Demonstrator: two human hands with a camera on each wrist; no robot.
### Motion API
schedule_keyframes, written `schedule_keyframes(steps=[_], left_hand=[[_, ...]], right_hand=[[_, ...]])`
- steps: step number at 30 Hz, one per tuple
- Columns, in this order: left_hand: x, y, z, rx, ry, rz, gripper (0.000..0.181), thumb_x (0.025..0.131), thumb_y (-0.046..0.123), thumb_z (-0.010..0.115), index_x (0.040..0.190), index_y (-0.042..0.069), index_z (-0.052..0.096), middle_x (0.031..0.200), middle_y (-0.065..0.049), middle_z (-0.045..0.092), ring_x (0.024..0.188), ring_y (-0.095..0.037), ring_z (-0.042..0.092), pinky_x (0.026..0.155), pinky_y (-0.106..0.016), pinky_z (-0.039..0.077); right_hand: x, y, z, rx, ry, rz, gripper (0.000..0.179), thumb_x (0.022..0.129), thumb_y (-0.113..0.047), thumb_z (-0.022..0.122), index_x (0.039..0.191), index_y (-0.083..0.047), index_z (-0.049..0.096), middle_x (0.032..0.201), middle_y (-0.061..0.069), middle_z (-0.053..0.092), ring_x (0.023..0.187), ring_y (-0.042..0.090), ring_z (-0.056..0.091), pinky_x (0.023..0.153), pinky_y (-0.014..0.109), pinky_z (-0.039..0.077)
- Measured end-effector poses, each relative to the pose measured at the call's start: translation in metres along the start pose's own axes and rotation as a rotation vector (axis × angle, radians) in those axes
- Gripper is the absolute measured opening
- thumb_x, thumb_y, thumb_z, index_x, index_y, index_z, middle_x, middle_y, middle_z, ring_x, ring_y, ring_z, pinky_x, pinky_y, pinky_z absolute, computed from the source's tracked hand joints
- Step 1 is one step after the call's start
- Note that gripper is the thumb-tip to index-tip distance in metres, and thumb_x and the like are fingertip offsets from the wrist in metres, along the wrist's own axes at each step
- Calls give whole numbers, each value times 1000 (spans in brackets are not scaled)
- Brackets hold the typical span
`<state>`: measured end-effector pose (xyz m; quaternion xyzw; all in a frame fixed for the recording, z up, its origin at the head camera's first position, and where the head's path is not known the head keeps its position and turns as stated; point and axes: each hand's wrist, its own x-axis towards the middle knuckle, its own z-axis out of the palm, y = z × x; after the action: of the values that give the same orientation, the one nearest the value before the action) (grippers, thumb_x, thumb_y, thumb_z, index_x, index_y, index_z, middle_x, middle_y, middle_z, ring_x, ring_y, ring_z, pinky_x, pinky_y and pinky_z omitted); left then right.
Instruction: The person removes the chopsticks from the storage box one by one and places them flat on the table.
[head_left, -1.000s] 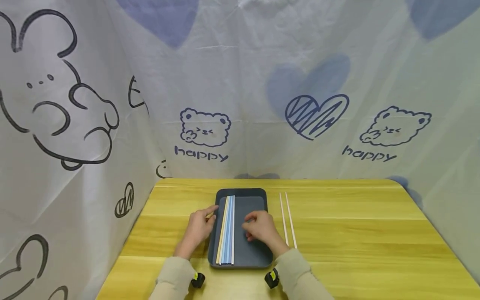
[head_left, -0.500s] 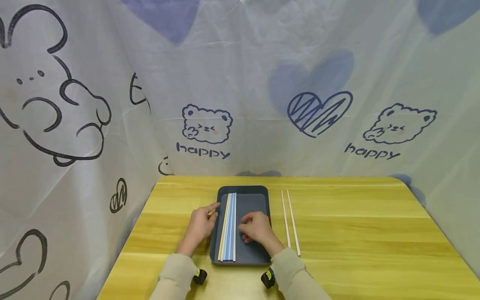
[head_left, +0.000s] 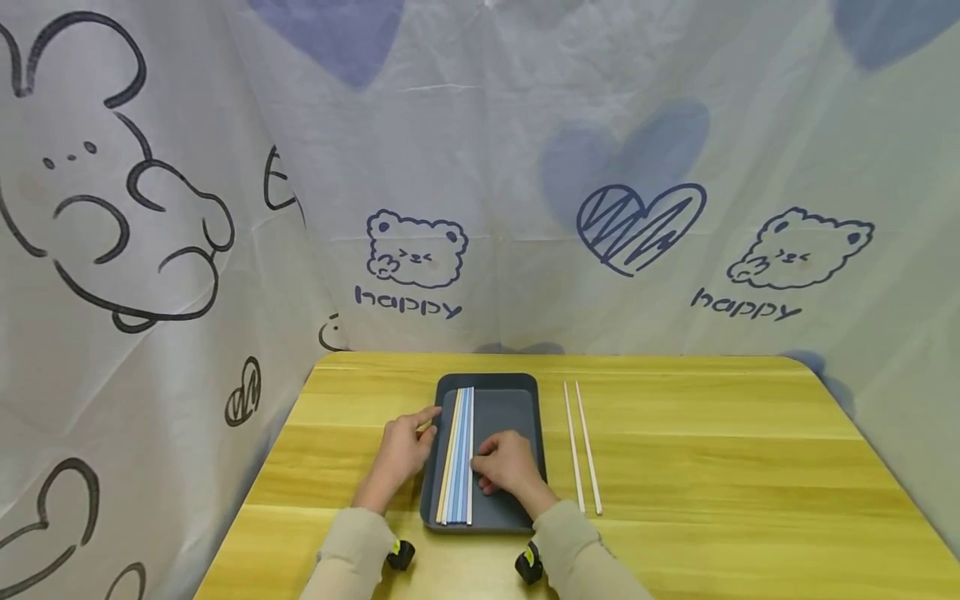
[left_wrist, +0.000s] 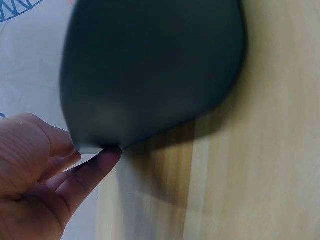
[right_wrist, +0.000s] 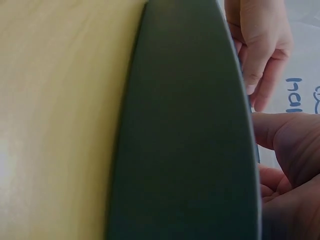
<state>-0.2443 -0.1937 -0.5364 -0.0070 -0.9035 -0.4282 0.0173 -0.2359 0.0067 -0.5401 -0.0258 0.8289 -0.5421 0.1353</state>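
Two hands at a dark tray [head_left: 501,408] of thin sticks [head_left: 459,458].
The yellow, blue and white row lies lengthwise on the tray's 9 o'clock half. The left hand [head_left: 401,450], fingers slightly spread, touches the rim at 9 o'clock. The right hand [head_left: 512,465] has curled fingers right at the row's 3 o'clock edge (whether they pinch the outermost white stick, I cannot tell). Two pale sticks [head_left: 587,442] lie on the desk [head_left: 712,467], toward 3 o'clock from the tray.
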Motion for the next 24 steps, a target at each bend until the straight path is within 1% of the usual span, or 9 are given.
schedule_keyframes(steps=[4,6,11,19,24], left_hand=[[0,0,-1,-9,-2,-5,41,106,8,62,147,13,64,128,-23,71,48,-11,48,45,-24,43],[0,1,-1,-14,-4,-14,42,106,8,62,147,13,64,135,-22,68,48,-11,48,45,-23,43],[1,2,-1,-1,-7,-11,41,106,8,62,147,12,64,141,-21,66,48,-11,49,45,-24,44],[2,3,0,3,-9,-14,41,106,8,62,146,12,64,148,-19,63,50,-10,50,46,-25,45],[2,4,-1,8,-2,-13,40,105,7,62,146,12,65,148,-18,63,49,-10,49,45,-24,45]], right_hand=[[1,-1,2,-7,12,-6,12,87,-2,77,95,6,72,63,11,70,47,13,65,48,32,59],[2,-1,2,-4,15,-9,11,87,-2,77,93,6,72,62,11,70,46,13,65,47,32,59],[2,-2,2,5,25,-8,9,87,-1,77,92,5,72,62,10,69,45,12,64,46,32,58],[3,-1,3,18,39,-1,8,85,1,78,88,4,71,60,9,67,44,12,63,45,31,57],[2,-2,3,3,49,-12,9,83,2,78,85,3,70,59,8,66,42,11,61,44,31,57]])
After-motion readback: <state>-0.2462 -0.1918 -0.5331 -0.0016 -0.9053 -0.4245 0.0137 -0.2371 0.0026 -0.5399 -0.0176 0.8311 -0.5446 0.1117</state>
